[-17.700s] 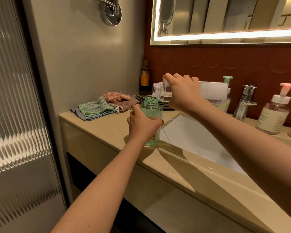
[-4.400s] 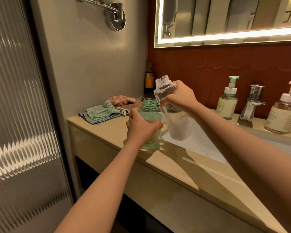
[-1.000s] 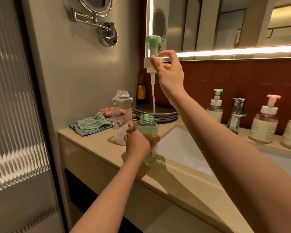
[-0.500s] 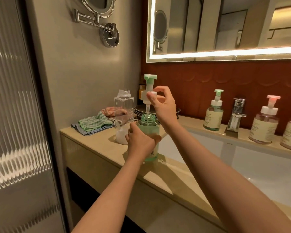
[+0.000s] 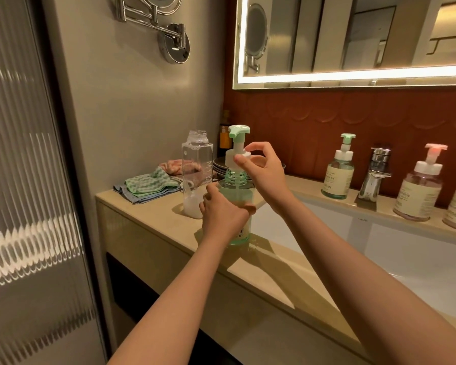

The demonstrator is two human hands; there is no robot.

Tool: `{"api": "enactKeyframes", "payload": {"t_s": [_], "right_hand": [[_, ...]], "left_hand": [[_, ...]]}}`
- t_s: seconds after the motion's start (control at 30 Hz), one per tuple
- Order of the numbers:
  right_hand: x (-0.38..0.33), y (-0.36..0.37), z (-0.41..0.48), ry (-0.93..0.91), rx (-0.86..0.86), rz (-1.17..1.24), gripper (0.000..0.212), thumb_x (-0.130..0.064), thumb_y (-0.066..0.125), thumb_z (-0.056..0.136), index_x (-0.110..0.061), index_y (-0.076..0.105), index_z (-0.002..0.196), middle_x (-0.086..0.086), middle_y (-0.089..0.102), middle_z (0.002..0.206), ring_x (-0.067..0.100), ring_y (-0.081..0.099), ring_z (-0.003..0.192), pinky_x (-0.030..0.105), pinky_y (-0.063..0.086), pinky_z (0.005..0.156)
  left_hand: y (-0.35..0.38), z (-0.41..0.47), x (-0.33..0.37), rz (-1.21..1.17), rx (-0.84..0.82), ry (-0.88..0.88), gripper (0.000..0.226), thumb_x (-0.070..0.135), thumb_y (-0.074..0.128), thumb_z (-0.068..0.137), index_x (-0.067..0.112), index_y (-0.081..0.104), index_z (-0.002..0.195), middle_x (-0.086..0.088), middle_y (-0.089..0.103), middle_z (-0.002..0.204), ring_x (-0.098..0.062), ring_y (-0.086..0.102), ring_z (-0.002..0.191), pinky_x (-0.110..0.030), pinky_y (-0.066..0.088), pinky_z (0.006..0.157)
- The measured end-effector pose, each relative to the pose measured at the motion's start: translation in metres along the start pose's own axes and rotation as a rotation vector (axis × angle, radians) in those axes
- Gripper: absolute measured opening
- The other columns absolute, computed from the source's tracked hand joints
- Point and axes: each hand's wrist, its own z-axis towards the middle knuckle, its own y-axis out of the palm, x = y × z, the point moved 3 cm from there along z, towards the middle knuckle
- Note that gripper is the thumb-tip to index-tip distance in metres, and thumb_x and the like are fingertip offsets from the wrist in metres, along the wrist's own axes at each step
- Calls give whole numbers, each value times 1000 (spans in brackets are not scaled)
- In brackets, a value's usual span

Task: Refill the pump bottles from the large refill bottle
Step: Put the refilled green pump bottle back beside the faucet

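Observation:
A green pump bottle stands on the beige counter beside the sink. My left hand grips its body. My right hand pinches the white collar of the green-topped pump head, which sits just above the bottle's threaded neck with its tube down inside. The large clear refill bottle stands uncapped behind and to the left, with a little white liquid at the bottom.
Folded cloths lie at the counter's back left, stacked plates and a small dark bottle behind. A green pump bottle, a chrome tap and pink pump bottles line the ledge behind the white sink.
My right hand has lowered the pump head from high above the bottle, feeding its tube into the neck. The left hand has stayed on the bottle.

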Motion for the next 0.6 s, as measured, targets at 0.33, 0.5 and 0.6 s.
{"api": "enactKeyframes", "payload": {"t_s": [0.33, 0.5, 0.6], "right_hand": [[-8, -8, 4, 59, -23, -47, 33, -31, 65, 85, -15, 55, 113, -5, 58, 103, 10, 56, 95, 17, 46, 71], [-12, -9, 3, 73, -72, -68, 25, -29, 63, 86, -15, 67, 106, -7, 64, 93, 7, 58, 91, 21, 47, 79], [-14, -6, 2, 64, -111, -149, 26, -33, 66, 83, -16, 70, 103, -10, 64, 87, 1, 58, 82, 14, 45, 67]], "left_hand": [[-1, -2, 1, 2, -4, 13, 79, 30, 74, 73, 15, 24, 132, -11, 38, 136, -29, 32, 126, -43, 36, 101], [-1, -1, 0, 13, 2, 20, 79, 32, 74, 73, 15, 24, 132, -11, 38, 137, -29, 32, 127, -43, 34, 102], [-1, 0, -1, 9, -3, 16, 86, 33, 76, 72, 13, 23, 136, -11, 36, 140, -30, 30, 130, -44, 32, 105]]}}
